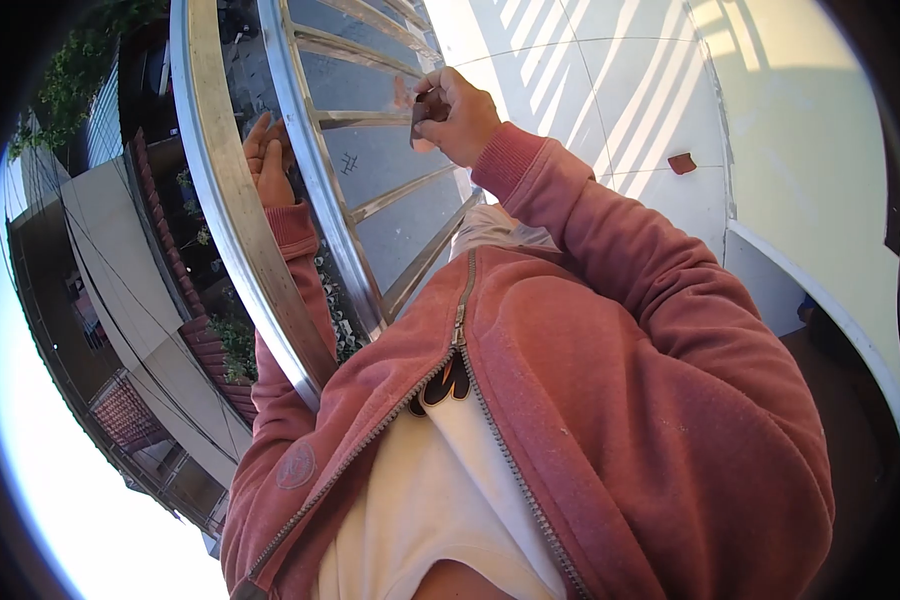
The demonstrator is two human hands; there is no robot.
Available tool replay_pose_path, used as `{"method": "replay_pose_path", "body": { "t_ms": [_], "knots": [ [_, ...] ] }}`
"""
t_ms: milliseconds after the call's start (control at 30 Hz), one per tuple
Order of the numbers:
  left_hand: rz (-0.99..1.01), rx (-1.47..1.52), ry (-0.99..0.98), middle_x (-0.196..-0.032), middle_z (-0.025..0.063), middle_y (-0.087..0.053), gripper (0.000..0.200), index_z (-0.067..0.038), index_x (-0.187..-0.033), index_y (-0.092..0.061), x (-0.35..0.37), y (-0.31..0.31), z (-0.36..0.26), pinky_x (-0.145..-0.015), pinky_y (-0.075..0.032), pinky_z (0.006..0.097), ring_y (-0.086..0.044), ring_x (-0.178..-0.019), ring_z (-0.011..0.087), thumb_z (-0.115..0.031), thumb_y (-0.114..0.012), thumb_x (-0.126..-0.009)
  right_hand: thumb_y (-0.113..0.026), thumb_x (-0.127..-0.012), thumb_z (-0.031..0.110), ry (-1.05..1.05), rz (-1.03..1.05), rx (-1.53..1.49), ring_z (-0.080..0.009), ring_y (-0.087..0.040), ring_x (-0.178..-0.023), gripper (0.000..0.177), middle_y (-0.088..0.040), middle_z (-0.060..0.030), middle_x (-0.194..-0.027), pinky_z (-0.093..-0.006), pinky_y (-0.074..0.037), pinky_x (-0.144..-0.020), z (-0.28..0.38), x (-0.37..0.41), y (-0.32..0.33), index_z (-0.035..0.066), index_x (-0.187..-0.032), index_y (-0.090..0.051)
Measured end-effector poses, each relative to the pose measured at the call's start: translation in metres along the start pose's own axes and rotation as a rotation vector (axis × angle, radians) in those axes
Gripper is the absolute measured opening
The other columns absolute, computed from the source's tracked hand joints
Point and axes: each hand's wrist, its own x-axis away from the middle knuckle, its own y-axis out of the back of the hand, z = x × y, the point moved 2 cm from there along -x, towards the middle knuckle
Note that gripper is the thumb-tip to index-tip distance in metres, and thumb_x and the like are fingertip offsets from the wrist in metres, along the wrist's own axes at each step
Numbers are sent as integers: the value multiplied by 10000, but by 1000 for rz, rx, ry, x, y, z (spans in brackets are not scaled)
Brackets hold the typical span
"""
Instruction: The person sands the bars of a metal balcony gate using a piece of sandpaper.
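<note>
My right hand point(460, 115) pinches a small dark brown folded piece that looks like sandpaper point(417, 122), beside the bars of a metal railing point(300, 150). My left arm reaches past the outer side of the railing's wide top rail point(215, 170). Through the gap between that rail and the second one, my left hand point(270, 165) shows with its fingers loosely stretched and nothing visible in them. Part of that hand is hidden by the rails.
A small reddish-brown square piece point(682, 163) lies on the tiled floor point(580, 90), which is striped with sunlight. A pale wall point(800, 130) stands at the right. Beyond the railing are a drop, roofs point(160, 220), plants point(232, 350) and overhead wires.
</note>
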Motion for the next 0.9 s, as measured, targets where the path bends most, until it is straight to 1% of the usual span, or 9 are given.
{"method": "replay_pose_path", "body": {
  "t_ms": [67,133,167,200,267,300,667,800,900],
  "knots": [
    [-213,289,219,-1189,186,-516,468,30,-1287,-359,14,2,-27,-765,-483,267,-575,-957,178,-143,-523,-884,-630,-719,-23,137,-14,-36,-173,-626,-826,348,-633,-113,-882,-298,-506,-747,25,-14,-21,13,-1036,-491],
    [-201,340,281,-1197,201,-507,519,32,-1307,-304,25,-5,-39,-802,-475,279,-571,-997,182,-81,-539,-857,-627,-728,-19,318,-26,-24,-180,-629,-825,348,-635,-119,-885,-302,-506,-749,42,-32,-48,14,-1044,-486],
    [-31,108,263,-1226,226,-473,641,57,-1315,-265,30,-15,-45,-864,-444,318,-522,-1072,255,-96,-590,-784,-624,-737,-14,496,-46,-17,-187,-632,-824,347,-637,-124,-888,-306,-506,-751,50,-37,-55,15,-1052,-480],
    [135,-125,246,-1255,251,-438,764,81,-1323,-227,35,-27,-50,-926,-413,357,-473,-1147,329,-111,-641,-711,-624,-737,-14,504,-33,-17,-187,-632,-824,347,-637,-124,-888,-306,-506,-751,52,-37,-59,15,-1052,-480],
    [-135,-811,-40,-1258,282,-406,867,88,-1325,-189,45,-50,-59,-936,-403,380,-459,-1136,387,-68,-657,-611,-611,-740,-36,460,-102,4,-190,-636,-843,366,-641,-131,-899,-304,-503,-760,53,-34,-70,17,-1071,-463],
    [-137,-826,-2,-1259,299,-377,891,86,-1333,-148,43,-53,-67,-936,-399,399,-452,-1120,418,-56,-628,-597,-598,-744,-55,344,-48,-250,-192,-636,-870,376,-643,-133,-906,-299,-499,-765,43,-41,-77,16,-1084,-453],
    [-115,-808,15,-1244,286,-388,831,85,-1332,-129,40,-52,-64,-886,-427,420,-485,-1064,432,-34,-555,-628,-585,-755,-40,489,-101,-9,-192,-643,-888,330,-661,-100,-955,-270,-502,-756,62,-26,-73,22,-1069,-503],
    [-121,-881,100,-1222,282,-403,818,89,-1320,-146,42,-53,-73,-868,-435,423,-496,-1039,434,-14,-559,-621,-603,-742,-49,268,-101,-84,-194,-646,-876,351,-659,-117,-929,-286,-513,-736,19,-36,-77,23,-1076,-521],
    [-112,-859,79,-1219,282,-404,820,90,-1320,-145,37,-55,-71,-863,-435,422,-499,-1031,436,-21,-556,-619,-600,-756,-45,392,-116,73,-188,-649,-876,337,-659,-115,-955,-286,-525,-738,51,-30,-67,25,-1077,-525]
  ]
}}
